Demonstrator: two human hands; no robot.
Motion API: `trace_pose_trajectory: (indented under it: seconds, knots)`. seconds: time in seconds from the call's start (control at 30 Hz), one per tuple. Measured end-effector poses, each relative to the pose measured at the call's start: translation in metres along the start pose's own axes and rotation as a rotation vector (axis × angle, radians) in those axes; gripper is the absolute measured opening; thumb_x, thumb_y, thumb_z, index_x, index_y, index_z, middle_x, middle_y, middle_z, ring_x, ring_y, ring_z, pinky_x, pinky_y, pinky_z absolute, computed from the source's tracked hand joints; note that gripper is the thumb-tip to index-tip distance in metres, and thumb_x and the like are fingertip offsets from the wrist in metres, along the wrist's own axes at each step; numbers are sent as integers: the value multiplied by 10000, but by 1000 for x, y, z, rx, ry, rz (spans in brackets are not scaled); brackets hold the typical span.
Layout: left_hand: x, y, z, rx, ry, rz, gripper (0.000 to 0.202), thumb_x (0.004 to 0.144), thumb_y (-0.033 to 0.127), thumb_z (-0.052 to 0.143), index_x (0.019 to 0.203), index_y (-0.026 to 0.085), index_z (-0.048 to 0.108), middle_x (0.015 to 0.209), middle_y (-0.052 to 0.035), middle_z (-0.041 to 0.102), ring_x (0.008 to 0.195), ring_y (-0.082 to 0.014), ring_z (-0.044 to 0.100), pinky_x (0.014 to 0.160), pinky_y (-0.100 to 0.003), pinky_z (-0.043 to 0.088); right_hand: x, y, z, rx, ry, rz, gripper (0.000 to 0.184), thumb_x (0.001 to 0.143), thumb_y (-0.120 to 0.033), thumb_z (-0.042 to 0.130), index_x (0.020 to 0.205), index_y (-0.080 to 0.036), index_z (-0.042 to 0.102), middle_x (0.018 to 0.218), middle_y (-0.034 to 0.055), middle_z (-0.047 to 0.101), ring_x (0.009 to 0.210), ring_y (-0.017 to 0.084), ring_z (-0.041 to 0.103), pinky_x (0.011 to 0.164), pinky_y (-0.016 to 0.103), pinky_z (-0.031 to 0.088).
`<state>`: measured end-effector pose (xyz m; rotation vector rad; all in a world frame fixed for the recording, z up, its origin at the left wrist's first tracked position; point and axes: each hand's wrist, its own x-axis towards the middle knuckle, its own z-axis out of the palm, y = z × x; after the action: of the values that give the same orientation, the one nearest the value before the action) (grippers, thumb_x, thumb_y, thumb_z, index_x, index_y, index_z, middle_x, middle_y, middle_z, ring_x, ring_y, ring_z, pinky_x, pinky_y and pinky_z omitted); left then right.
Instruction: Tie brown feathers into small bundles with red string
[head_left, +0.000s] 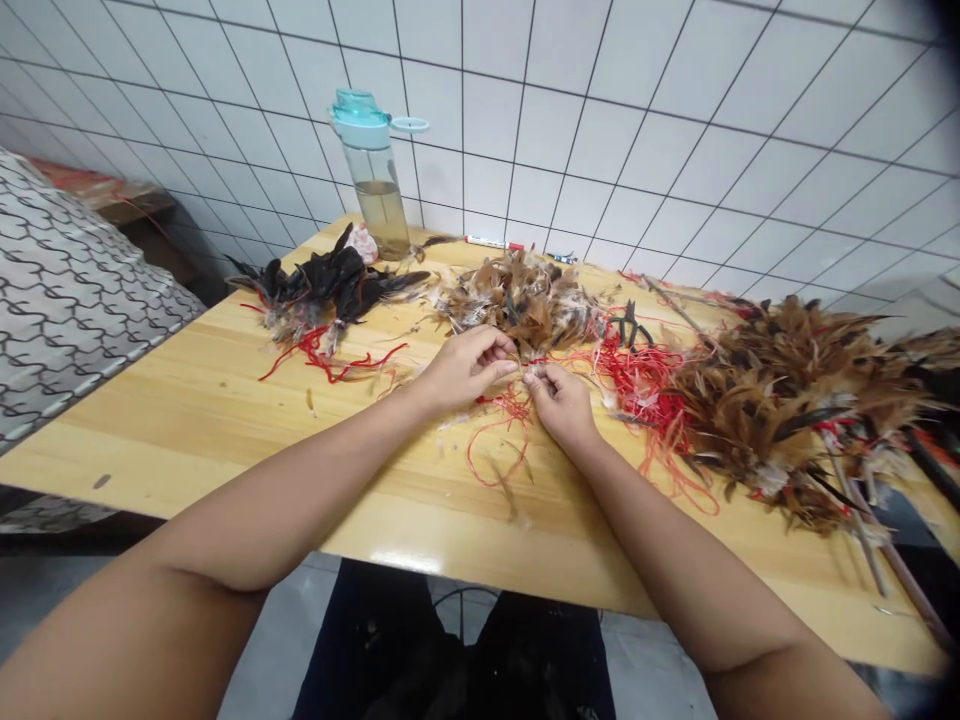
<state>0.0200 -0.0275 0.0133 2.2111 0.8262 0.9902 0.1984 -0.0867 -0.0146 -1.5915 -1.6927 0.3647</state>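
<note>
The left hand (466, 368) and right hand (561, 400) are being held close together over the middle of the wooden table (187, 420), fingertips almost meeting. A thin red string (501, 440) is being pinched between them; both grips are narrow, closed on the string, though what else is caught in the fingers is too small to tell. The string is being trailed down in a loose loop onto the bare wood just in front of the hands.

Just behind the hands, a pile of brown feathers (525, 300) is being touched or nearly touched by the left fingertips. A black feather bundle (322, 285) with red threads is lying to the left, well apart. A large brown feather heap (780, 400) is crowding the right side, with a red thread tangle (637, 385) between it and the right hand. Small pliers (628, 325) are resting beside that tangle.

A water bottle (375, 180) is standing upright at the far edge against the tiled wall (675, 120), with a marker (486, 242) lying near it.

Open wood is being left at the near left and along the near edge; the right part is being blocked by feathers and sticks (870, 540) overhanging the right edge.
</note>
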Motion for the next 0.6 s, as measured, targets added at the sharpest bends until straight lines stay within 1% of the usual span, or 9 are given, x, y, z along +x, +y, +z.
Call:
trace_pose_trajectory:
  seconds: [0.1,0.13,0.2,0.3,0.37,0.4,0.47,0.53,0.6]
  knots:
    - [0,0,-1,29,11,72,212,846,328,557,939,150,625,882,-55,608,811,-152,557,740,-253,419,0,-5,-7,47,20,98,233,836,-375,496,696,-199,558,573,-30,477,550,125,435,549,242,341]
    - [0,-1,-1,43,16,87,204,846,322,557,929,151,629,875,-55,609,804,-152,553,742,-256,416,0,-9,-12,53,21,109,236,835,-377,497,694,-198,560,559,-35,467,535,123,426,541,243,337]
    - [0,-3,-2,61,32,103,182,836,306,567,906,153,638,864,-54,615,791,-152,543,749,-261,410,-2,-23,-24,15,38,69,243,833,-375,503,685,-196,572,556,-30,474,528,123,424,533,248,329]
    - [1,-5,-4,84,69,117,160,834,288,567,885,156,642,849,-48,622,778,-149,536,756,-265,407,-10,-41,-54,-105,94,-20,219,831,-357,520,740,-189,628,674,13,599,607,138,503,589,256,378]
    - [1,-7,-5,123,91,137,160,850,283,544,877,156,637,834,-43,619,766,-146,534,752,-269,412,-23,-42,-81,-151,169,-25,222,840,-356,521,795,-189,660,759,32,659,675,153,562,654,269,421]
    - [2,-8,-5,144,99,149,162,858,281,532,876,156,633,826,-40,616,760,-144,534,748,-270,415,-32,-39,-96,-171,204,0,235,837,-377,531,815,-188,670,775,35,672,686,159,574,665,276,433]
    - [2,-10,-5,174,108,176,161,865,274,519,876,157,628,812,-34,608,754,-142,535,737,-271,420,-53,-22,-128,-209,312,114,273,811,-433,564,825,-187,680,767,34,679,672,168,581,655,290,445]
    - [2,-13,-5,191,110,197,154,866,264,514,873,158,625,810,-32,604,758,-143,539,729,-271,422,-77,2,-161,-244,402,248,320,786,-489,580,792,-184,675,658,20,644,586,167,553,578,291,426]
    - [2,-15,-5,203,114,208,144,863,250,510,865,158,621,819,-35,610,767,-146,544,724,-272,422,-99,26,-190,-348,423,320,353,787,-524,566,694,-193,647,533,14,572,501,164,495,505,295,370]
